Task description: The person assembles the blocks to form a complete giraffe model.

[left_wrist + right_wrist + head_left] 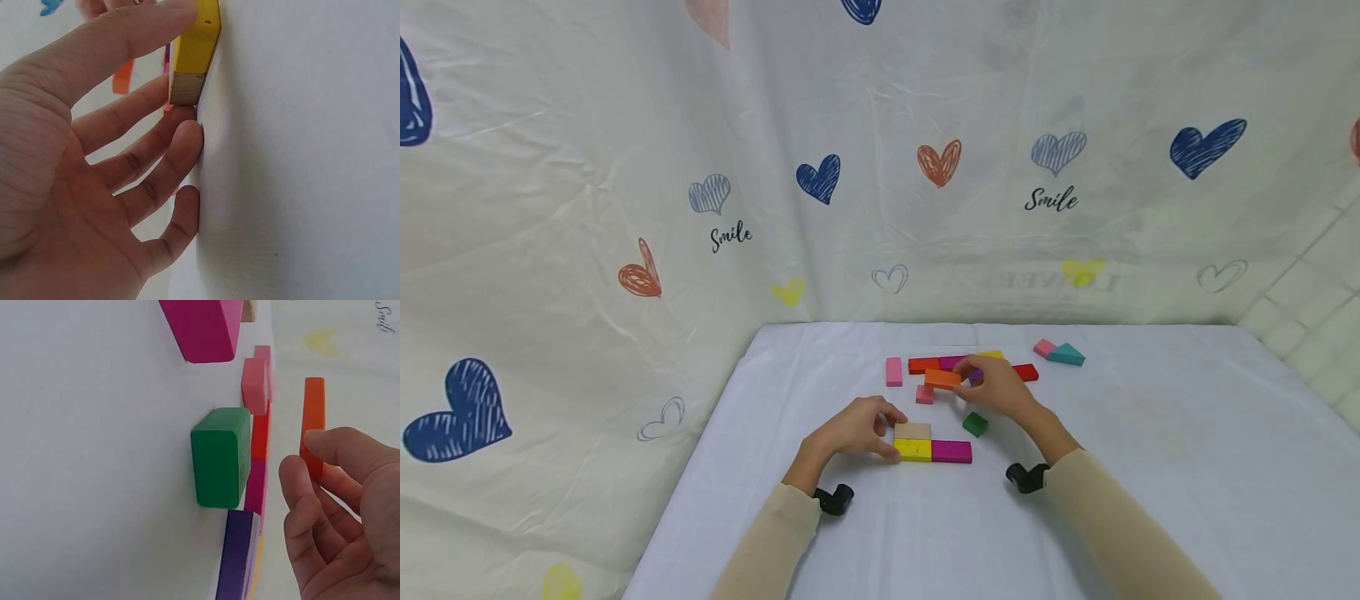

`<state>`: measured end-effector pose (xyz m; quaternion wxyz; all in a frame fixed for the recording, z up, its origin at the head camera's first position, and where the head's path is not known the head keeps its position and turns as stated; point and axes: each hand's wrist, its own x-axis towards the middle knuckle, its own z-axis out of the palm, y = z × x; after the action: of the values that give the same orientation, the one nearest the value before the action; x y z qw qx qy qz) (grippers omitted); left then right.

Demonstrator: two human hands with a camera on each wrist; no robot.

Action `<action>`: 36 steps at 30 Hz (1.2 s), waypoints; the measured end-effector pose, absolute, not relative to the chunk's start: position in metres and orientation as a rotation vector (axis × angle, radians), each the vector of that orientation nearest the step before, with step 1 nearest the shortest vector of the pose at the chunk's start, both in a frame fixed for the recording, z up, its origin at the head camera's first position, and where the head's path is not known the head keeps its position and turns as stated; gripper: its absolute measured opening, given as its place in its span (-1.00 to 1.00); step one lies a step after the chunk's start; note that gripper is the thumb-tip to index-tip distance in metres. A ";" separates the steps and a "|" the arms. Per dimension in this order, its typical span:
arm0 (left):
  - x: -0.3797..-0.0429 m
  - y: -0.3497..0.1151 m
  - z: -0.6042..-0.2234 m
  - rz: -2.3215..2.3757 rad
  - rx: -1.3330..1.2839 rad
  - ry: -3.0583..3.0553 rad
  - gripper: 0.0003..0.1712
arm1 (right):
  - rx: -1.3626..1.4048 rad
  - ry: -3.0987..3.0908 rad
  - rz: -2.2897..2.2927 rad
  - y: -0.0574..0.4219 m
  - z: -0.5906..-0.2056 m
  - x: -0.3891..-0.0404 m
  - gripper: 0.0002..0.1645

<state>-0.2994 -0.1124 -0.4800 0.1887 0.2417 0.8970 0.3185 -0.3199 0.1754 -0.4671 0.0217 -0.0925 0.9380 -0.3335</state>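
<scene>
My right hand (996, 385) pinches an orange block (942, 379) between thumb and fingers, held above the table in the right wrist view. My left hand (857, 427) grips the left end of a yellow block (912, 451) and a plain wooden block (913, 431) behind it. Its thumb presses the yellow one, while the index finger reaches round the wooden one in the left wrist view. A magenta block (952, 452) lies end to end with the yellow block. Between the hands sits a green block (219, 459), near a small pink block (924, 394).
Farther back, a red-orange block (923, 366), a purple-magenta block (951, 362), a yellow piece (991, 354) and a red block (1026, 372) form a rough row. A pink block (893, 372) stands left of it. A teal triangle (1067, 354) lies at the back right on the white tablecloth (1187, 450).
</scene>
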 end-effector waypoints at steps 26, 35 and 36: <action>-0.300 -0.112 -0.481 0.914 0.676 2.521 -0.42 | -0.465 2.610 -1.129 0.220 -0.465 -0.253 -0.60; -0.300 -0.113 -0.481 0.917 0.678 2.521 -0.42 | -0.509 2.555 -1.165 0.221 -0.475 -0.255 -0.61; -0.300 -0.113 -0.481 0.915 0.677 2.521 -0.42 | -0.500 2.561 -1.162 0.221 -0.476 -0.256 -0.61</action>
<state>-0.2998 -0.1127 -0.4811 0.1865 0.2406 0.8953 0.3251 -0.2559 0.2206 -0.4760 0.1420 -0.1733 0.8875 -0.4028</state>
